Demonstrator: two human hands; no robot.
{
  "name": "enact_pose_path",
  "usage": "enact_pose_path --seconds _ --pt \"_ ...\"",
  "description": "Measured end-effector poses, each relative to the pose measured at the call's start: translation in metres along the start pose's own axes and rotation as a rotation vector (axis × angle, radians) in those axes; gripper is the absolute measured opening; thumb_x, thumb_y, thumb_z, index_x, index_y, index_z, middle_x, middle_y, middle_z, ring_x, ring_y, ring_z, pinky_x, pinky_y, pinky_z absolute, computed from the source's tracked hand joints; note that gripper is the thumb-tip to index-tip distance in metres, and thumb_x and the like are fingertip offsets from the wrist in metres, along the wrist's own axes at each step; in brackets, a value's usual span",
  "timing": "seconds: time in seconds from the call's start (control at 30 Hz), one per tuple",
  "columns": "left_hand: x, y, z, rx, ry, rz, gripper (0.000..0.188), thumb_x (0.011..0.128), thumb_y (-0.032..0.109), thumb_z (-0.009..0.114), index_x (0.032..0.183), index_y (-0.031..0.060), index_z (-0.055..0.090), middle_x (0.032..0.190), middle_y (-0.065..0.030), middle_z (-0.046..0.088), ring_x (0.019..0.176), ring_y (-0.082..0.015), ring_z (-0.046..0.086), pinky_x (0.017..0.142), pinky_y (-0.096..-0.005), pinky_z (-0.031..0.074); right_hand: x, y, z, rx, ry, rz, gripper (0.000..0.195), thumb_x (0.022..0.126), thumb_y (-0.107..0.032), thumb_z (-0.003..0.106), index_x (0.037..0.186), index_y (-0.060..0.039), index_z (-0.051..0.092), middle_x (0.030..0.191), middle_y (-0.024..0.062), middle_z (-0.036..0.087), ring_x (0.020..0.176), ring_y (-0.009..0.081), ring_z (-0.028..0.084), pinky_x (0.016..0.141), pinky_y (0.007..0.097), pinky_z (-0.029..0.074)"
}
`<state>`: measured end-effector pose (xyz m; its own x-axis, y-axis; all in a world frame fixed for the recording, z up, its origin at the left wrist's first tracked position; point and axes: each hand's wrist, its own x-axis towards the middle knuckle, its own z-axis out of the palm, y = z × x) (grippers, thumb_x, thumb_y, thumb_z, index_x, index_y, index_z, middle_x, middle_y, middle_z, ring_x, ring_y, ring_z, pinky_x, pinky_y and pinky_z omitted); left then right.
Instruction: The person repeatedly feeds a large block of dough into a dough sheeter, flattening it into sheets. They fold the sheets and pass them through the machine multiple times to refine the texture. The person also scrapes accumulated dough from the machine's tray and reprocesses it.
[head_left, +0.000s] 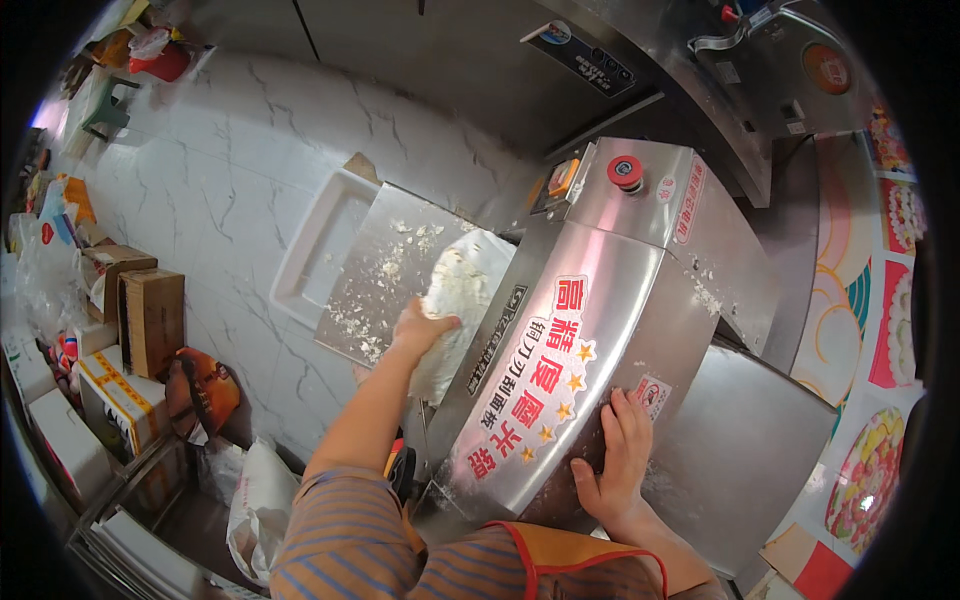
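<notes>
A stainless-steel dough sheeter (555, 345) with red and black lettering on its curved cover stands before me. On its left metal tray (367, 262), strewn with dry dough crumbs, lies a thick, uneven slab of white dough (472, 274). One side of the slab reaches the machine's body. My left hand (424, 330) grips the near left edge of the dough, thumb on top; its other fingers are partly hidden. My right hand (619, 457) rests with spread fingers on the right side of the cover, beside a warning sticker (651, 396), holding nothing.
A red stop button (625, 172) tops the machine's far end. A second metal tray (735, 450) extends right. Beyond the left tray, a white plastic tub (300, 277) sits on the marbled tile floor. Cardboard boxes (152, 322) and a white sack (259, 502) stand at left.
</notes>
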<state>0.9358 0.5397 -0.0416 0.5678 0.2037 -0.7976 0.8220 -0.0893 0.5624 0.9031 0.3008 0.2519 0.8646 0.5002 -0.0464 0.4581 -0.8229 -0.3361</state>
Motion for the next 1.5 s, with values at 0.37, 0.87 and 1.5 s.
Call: enact_pose_path --seconds 0.37,0.87,1.5 --pt "-0.123 0.095 -0.109 0.22 0.233 0.227 0.048 0.065 0.017 0.076 0.11 0.0095 0.06 0.083 -0.0088 0.066 0.074 -0.0193 0.063 0.067 -0.0331 0.048 0.0 -0.002 0.001 -0.003 0.032 -0.01 0.06 0.072 -0.021 0.063 0.125 0.0011 0.043 0.135 0.0207 0.039 0.125 0.0397 0.034 0.103 0.0508 0.024" --pt "-0.013 -0.003 0.043 0.911 -0.056 0.347 0.034 0.081 0.028 0.057 0.109 0.0083 0.051 0.1 -0.0173 0.06 0.092 -0.0287 0.06 0.076 -0.0401 0.047 -0.002 -0.001 0.002 -0.031 0.006 -0.014 0.055 0.077 -0.027 0.059 0.123 -0.0002 0.044 0.135 0.0219 0.038 0.124 0.0416 0.034 0.101 0.0528 0.024" --pt "0.026 0.0 -0.065 0.001 -0.069 0.091 0.073 0.052 0.031 0.086 0.11 -0.0002 0.056 0.101 -0.0136 0.064 0.093 -0.0233 0.061 0.082 -0.0346 0.048 -0.002 -0.001 0.006 -0.028 0.053 0.007 0.058 0.074 -0.029 0.063 0.122 0.0 0.047 0.132 0.0218 0.042 0.122 0.041 0.037 0.1 0.051 0.027"
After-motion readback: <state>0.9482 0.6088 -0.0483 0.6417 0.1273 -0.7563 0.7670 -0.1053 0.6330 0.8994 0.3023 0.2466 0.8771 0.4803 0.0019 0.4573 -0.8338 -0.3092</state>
